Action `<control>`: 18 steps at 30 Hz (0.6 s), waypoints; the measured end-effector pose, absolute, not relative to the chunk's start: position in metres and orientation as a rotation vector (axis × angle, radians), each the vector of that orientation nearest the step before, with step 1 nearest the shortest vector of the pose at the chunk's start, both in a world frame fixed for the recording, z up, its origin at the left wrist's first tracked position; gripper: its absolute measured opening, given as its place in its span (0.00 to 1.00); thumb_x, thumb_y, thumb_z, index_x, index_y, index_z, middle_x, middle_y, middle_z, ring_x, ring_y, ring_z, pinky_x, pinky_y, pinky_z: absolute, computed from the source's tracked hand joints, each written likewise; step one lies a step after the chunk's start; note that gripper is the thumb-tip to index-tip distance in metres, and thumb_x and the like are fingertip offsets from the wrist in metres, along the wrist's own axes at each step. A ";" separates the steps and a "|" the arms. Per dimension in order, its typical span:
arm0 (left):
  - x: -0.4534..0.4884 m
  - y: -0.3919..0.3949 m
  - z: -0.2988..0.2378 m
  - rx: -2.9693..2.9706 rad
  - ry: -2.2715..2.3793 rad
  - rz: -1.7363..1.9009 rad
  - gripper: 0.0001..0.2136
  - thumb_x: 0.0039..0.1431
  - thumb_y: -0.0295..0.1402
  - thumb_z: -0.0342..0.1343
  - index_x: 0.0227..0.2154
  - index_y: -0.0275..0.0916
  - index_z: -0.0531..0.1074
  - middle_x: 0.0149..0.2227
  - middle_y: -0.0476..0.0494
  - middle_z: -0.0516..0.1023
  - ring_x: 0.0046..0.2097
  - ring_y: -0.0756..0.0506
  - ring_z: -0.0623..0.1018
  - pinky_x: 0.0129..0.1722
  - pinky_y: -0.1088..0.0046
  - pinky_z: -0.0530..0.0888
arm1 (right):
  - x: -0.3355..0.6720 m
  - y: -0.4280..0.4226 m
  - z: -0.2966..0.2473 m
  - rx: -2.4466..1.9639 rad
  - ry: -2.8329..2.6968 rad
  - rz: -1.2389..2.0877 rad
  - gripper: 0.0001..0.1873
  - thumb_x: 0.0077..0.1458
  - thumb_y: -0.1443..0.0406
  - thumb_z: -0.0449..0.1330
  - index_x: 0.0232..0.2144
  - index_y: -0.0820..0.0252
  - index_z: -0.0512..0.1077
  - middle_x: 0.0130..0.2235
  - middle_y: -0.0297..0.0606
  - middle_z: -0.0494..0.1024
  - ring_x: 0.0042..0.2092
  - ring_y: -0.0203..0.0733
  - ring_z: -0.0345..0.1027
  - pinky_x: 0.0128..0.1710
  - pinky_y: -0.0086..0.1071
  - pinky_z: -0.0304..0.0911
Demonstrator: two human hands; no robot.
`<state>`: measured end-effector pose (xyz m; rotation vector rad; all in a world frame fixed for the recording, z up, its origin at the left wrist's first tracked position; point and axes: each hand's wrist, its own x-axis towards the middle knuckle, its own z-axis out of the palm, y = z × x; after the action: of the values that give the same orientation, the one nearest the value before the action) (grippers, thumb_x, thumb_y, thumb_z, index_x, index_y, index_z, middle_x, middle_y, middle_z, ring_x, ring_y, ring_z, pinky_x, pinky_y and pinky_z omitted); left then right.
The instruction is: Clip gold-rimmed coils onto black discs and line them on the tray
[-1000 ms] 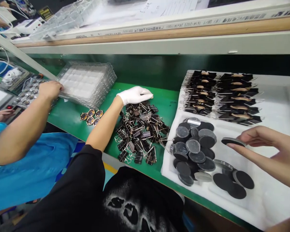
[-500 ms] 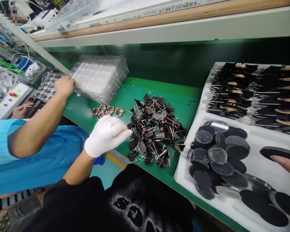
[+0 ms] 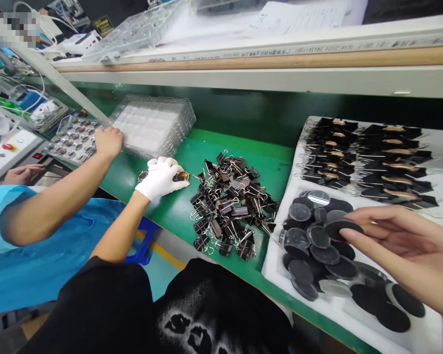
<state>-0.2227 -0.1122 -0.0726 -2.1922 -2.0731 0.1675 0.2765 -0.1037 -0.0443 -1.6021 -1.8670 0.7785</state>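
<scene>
My left hand (image 3: 158,179), in a white glove, lies over a small group of round gold-rimmed amber pieces (image 3: 183,176) on the green bench. Its fingers are spread and the thumb points right; most of the pieces are hidden under it. Between my bare right thumb and fingers is a thin black disc (image 3: 341,228). That right hand (image 3: 402,241) hovers above a white foam tray (image 3: 424,295), over several loose black and clear discs (image 3: 327,254). Between my hands lies a heap of black binder clips (image 3: 229,206) with metal handles.
Clamped discs in binder clips (image 3: 393,164) stand in rows at the tray's back. A stack of clear plastic trays (image 3: 153,123) sits back left. A co-worker's bare hand (image 3: 110,141) touches its near-left side. A shelf edge (image 3: 243,78) crosses above the bench.
My left hand has moved up-left onto the amber pieces, its fingers spreading. My right hand has come in from the right edge, bringing the black disc over the loose discs. The view has shifted slightly.
</scene>
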 end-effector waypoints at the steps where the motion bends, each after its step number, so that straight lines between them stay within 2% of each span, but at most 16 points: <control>1: -0.216 -0.114 -0.069 -2.174 -2.052 0.118 0.22 0.57 0.57 0.60 0.42 0.43 0.79 0.50 0.35 0.78 0.54 0.29 0.72 0.52 0.47 0.63 | 0.273 -0.104 -0.042 -1.560 -1.828 0.857 0.19 0.46 0.43 0.70 0.36 0.44 0.78 0.34 0.41 0.84 0.31 0.51 0.80 0.29 0.40 0.79; 3: -0.197 -0.119 -0.057 -2.153 -1.987 -0.075 0.21 0.56 0.56 0.61 0.39 0.42 0.78 0.48 0.36 0.80 0.54 0.30 0.74 0.54 0.46 0.64 | 0.263 -0.106 -0.037 -1.431 -1.738 0.961 0.12 0.48 0.53 0.72 0.36 0.46 0.80 0.33 0.39 0.84 0.30 0.49 0.80 0.30 0.39 0.80; 6: -0.153 -0.122 -0.033 -2.325 -1.778 -0.448 0.19 0.56 0.54 0.61 0.38 0.44 0.75 0.48 0.39 0.82 0.52 0.35 0.78 0.54 0.49 0.68 | 0.248 -0.114 -0.034 -1.142 -1.675 0.875 0.07 0.54 0.64 0.70 0.37 0.48 0.81 0.37 0.36 0.85 0.36 0.47 0.81 0.36 0.39 0.81; 8: -0.116 -0.119 -0.018 -2.589 -1.532 -0.570 0.19 0.56 0.54 0.61 0.41 0.46 0.74 0.48 0.41 0.82 0.50 0.38 0.80 0.50 0.54 0.73 | 0.241 -0.119 -0.035 -0.936 -1.736 0.738 0.14 0.55 0.71 0.69 0.41 0.47 0.82 0.41 0.36 0.85 0.42 0.48 0.82 0.40 0.41 0.81; 10: -0.078 -0.110 -0.006 -2.804 -1.298 -0.530 0.20 0.57 0.57 0.60 0.41 0.46 0.74 0.50 0.40 0.82 0.49 0.38 0.82 0.46 0.56 0.75 | 0.238 -0.124 -0.037 -0.786 -1.833 0.570 0.21 0.56 0.75 0.68 0.47 0.45 0.82 0.46 0.36 0.85 0.46 0.50 0.82 0.43 0.44 0.82; 13: -0.028 -0.093 0.002 -2.929 -1.036 -0.416 0.20 0.58 0.58 0.58 0.38 0.45 0.74 0.49 0.39 0.82 0.41 0.40 0.82 0.39 0.57 0.74 | 0.239 -0.127 -0.041 -0.688 -1.937 0.331 0.29 0.58 0.78 0.65 0.56 0.45 0.77 0.53 0.37 0.83 0.50 0.51 0.81 0.48 0.46 0.83; 15: -0.004 -0.082 0.003 -2.938 -0.931 -0.388 0.20 0.59 0.57 0.58 0.36 0.44 0.74 0.46 0.39 0.82 0.36 0.41 0.80 0.36 0.57 0.71 | 0.241 -0.125 -0.045 -0.653 -1.980 0.226 0.32 0.59 0.79 0.63 0.60 0.46 0.75 0.55 0.38 0.82 0.53 0.51 0.80 0.51 0.46 0.82; 18: 0.015 -0.072 0.001 -2.910 -0.885 -0.394 0.21 0.61 0.57 0.55 0.35 0.43 0.74 0.43 0.38 0.82 0.34 0.40 0.79 0.35 0.56 0.69 | 0.242 -0.118 -0.048 -0.596 -2.069 0.187 0.31 0.59 0.80 0.61 0.62 0.52 0.73 0.57 0.43 0.81 0.57 0.52 0.77 0.53 0.47 0.81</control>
<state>0.0145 -0.0715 0.0012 -2.9105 -0.8850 -0.3939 0.2417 -0.1180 -0.0482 -0.5959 -2.0688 0.1872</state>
